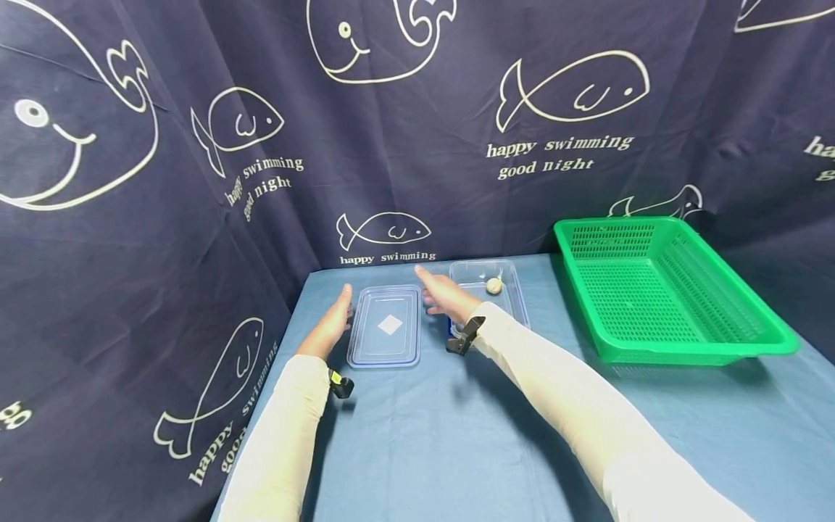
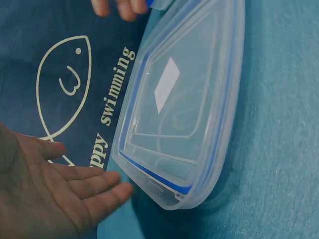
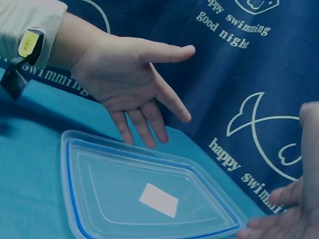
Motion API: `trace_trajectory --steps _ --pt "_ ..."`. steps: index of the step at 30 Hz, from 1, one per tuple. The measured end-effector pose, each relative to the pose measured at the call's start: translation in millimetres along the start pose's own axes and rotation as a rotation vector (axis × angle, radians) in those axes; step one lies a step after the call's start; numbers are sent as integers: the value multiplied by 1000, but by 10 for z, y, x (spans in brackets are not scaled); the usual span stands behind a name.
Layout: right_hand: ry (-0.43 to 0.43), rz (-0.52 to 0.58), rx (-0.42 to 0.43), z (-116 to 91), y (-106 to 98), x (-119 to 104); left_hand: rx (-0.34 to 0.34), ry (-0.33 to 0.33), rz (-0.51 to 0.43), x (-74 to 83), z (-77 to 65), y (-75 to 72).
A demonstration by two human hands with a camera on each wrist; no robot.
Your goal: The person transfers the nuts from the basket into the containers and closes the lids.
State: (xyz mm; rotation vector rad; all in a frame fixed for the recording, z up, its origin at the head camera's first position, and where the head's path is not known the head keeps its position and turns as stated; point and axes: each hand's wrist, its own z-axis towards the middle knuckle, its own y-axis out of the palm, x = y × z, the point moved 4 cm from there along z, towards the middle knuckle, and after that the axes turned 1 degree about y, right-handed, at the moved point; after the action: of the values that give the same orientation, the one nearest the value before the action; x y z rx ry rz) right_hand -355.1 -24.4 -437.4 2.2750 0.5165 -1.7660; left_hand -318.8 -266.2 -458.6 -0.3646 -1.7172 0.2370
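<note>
A clear plastic lid [image 1: 375,341] with a blue seal round its edge lies flat on the table, a white diamond-shaped label [image 1: 391,325] at its middle. On its left side is my left hand [image 1: 334,322], fingers spread and palm turned inward, holding nothing. Across from it, my right hand [image 1: 449,296] reaches over between the lid and a clear plastic box [image 1: 518,297], its fingers extended. In the left wrist view, a gap shows between the left fingertips and the lid [image 2: 169,124]. A pale round thing [image 1: 493,286], like a garlic bulb, sits in the box.
A green perforated basket [image 1: 685,348] stands on the right of the blue-covered table [image 1: 417,442]. Dark blue curtain [image 1: 457,181] with fish drawings hangs along the back and left edges. Something blue [image 1: 450,328] shows by the box, partly hidden behind the right wrist.
</note>
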Motion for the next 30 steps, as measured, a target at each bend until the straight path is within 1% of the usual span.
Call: trace_trajectory --steps 1,3,5,9,12,16,20,24,30 --pt "15 2 -5 0 26 10 -2 -25 -37 -24 9 4" --pt "43 -5 -13 0 63 26 -8 -51 -69 -53 20 6" --pt "74 -16 -29 -4 91 32 -16 -72 -77 -72 21 -2" --pt "155 -26 -68 14 134 53 -44 -82 -81 -89 25 -10" --pt "214 -15 -73 39 153 76 -53 -88 -85 -103 41 -5" --pt "265 21 -56 70 175 112 -38 -100 -100 -118 55 0" --pt "311 83 -22 100 183 136 10 -127 -131 -122 64 -12" --pt "325 170 5 116 183 129 57 -159 -165 -105 56 -30" --pt "250 265 43 103 145 25 108 -178 -268 9 2 -86"
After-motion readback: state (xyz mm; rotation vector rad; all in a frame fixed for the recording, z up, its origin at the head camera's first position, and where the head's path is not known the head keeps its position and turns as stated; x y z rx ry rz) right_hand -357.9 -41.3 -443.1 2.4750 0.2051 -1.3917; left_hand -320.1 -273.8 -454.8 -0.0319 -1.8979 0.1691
